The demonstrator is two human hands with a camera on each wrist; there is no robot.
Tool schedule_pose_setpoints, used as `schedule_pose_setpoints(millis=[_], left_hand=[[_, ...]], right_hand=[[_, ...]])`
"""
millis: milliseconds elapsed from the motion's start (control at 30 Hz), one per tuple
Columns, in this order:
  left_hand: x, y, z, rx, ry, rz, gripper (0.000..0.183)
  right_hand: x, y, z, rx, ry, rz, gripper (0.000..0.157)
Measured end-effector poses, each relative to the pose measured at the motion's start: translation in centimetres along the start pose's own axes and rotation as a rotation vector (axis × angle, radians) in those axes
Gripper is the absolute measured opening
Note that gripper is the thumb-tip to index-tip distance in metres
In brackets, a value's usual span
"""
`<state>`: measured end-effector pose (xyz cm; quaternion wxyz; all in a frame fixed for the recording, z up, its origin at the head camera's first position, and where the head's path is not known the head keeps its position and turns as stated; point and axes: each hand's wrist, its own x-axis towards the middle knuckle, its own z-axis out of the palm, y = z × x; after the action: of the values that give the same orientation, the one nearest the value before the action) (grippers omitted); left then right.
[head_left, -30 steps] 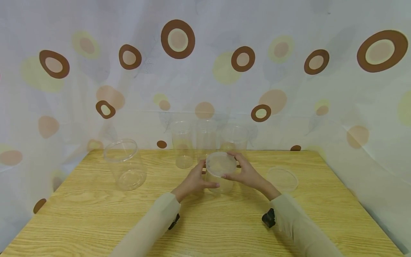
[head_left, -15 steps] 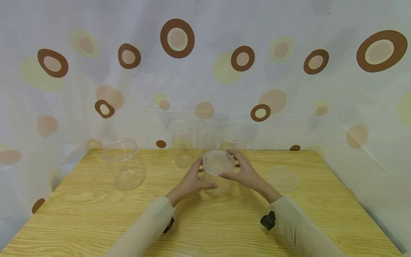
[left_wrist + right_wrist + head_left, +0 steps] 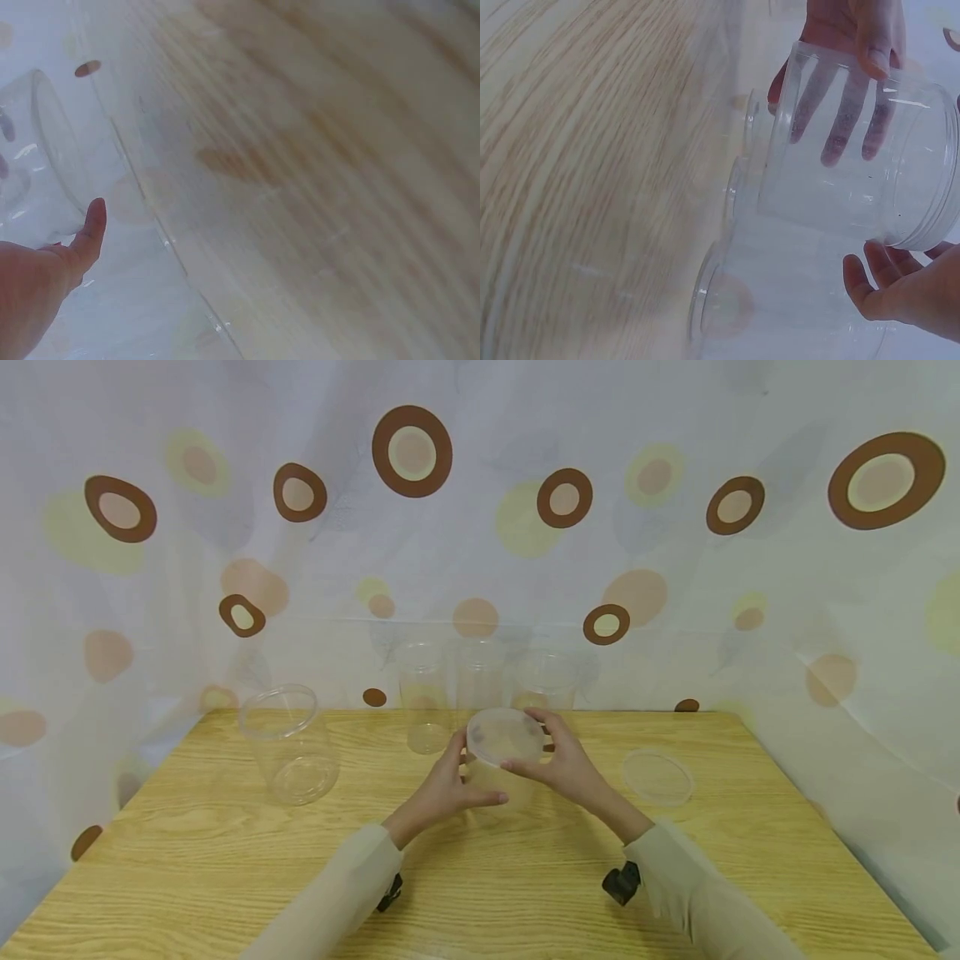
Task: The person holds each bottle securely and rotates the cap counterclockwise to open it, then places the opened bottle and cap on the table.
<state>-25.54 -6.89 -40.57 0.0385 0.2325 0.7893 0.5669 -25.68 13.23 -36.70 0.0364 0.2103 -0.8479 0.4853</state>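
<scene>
A clear plastic jar [image 3: 832, 187] capped by a frosted lid [image 3: 506, 737] is held between my two hands over the middle of the table. My left hand [image 3: 435, 789] grips the jar's left side, thumb in front; in the right wrist view its fingers spread around the clear wall. On the other side, my right hand [image 3: 566, 770] holds the lid's edge, thumb at the front and fingers behind. In the left wrist view, only part of my left hand [image 3: 45, 289] and the jar [image 3: 34, 169] show at the left edge.
A wide clear container [image 3: 296, 747] without a lid stands at the left. Three clear containers, one narrow [image 3: 424, 693], one beside it [image 3: 480, 672] and one wider [image 3: 545, 677], line the back. A clear round lid [image 3: 658, 777] lies flat on the wooden table [image 3: 480, 902] at the right.
Both hands and the lidded jar have shifted slightly left and a little up in the head view. Their hold looks much the same. The other containers and the loose lid stay put.
</scene>
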Motion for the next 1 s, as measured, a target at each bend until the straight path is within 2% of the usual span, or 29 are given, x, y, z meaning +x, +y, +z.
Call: schedule_pose_setpoints(millis=[200, 300, 400, 533, 1000], left_hand=[[-0.2, 0.1, -0.2, 0.031, 0.020, -0.003, 0.099], [-0.7, 1.4, -0.5, 0.031, 0.014, -0.011, 0.096], [-0.9, 1.7, -0.5, 0.017, 0.008, -0.022, 0.096], [-0.5, 0.5, -0.5, 0.014, 0.019, -0.019, 0.097], [-0.6, 0.2, -1.0, 0.068, 0.025, 0.033, 0.099]], right_hand=[[0.0, -0.4, -0.3, -0.006, -0.031, -0.006, 0.081], [-0.1, -0.4, -0.6, 0.002, -0.052, -0.004, 0.085], [-0.1, -0.6, -0.7, 0.009, -0.073, 0.005, 0.087], [0.0, -0.7, -0.9, 0.003, -0.091, 0.005, 0.087], [-0.2, -0.8, -1.1, 0.030, -0.105, -0.011, 0.086]])
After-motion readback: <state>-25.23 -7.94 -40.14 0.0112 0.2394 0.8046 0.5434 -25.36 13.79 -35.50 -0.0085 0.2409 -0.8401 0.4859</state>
